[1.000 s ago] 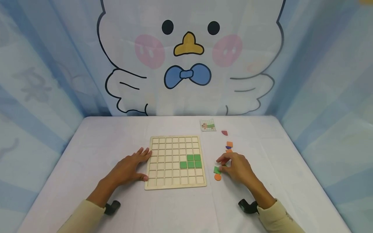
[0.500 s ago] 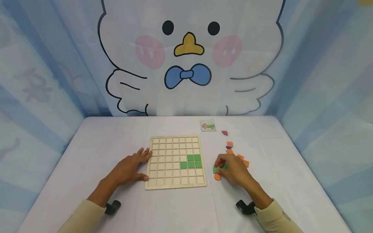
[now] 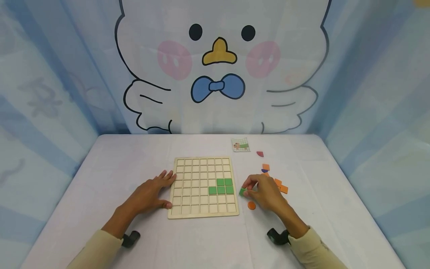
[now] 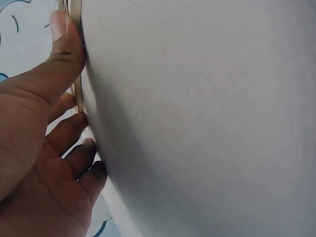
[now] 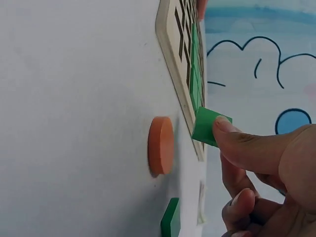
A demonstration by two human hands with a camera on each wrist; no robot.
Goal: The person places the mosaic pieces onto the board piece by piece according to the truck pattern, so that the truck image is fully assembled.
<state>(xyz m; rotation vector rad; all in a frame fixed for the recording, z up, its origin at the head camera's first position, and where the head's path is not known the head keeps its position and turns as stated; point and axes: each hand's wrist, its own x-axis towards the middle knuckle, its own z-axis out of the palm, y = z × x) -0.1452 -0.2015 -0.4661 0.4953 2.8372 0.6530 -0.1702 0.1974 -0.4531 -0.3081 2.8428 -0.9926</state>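
Observation:
A wooden grid board lies flat on the table, with several green square tiles set in cells toward its right side. My left hand rests at the board's left edge, fingers spread; thumb and fingertips touch that edge. Between thumb and fingers, my right hand pinches a green square tile just right of the board, tilted in the right wrist view. Below that hand lies an orange round piece. Another green tile shows near it in the right wrist view.
Behind the right hand are orange square tiles, partly hidden by it. Farther back come another orange square, a purple piece and a red quarter-round piece. A small printed picture card lies beyond the board.
My right hand has taken hold of a green tile from among the loose pieces and moved left with it, closer to the board. The left hand keeps its place.

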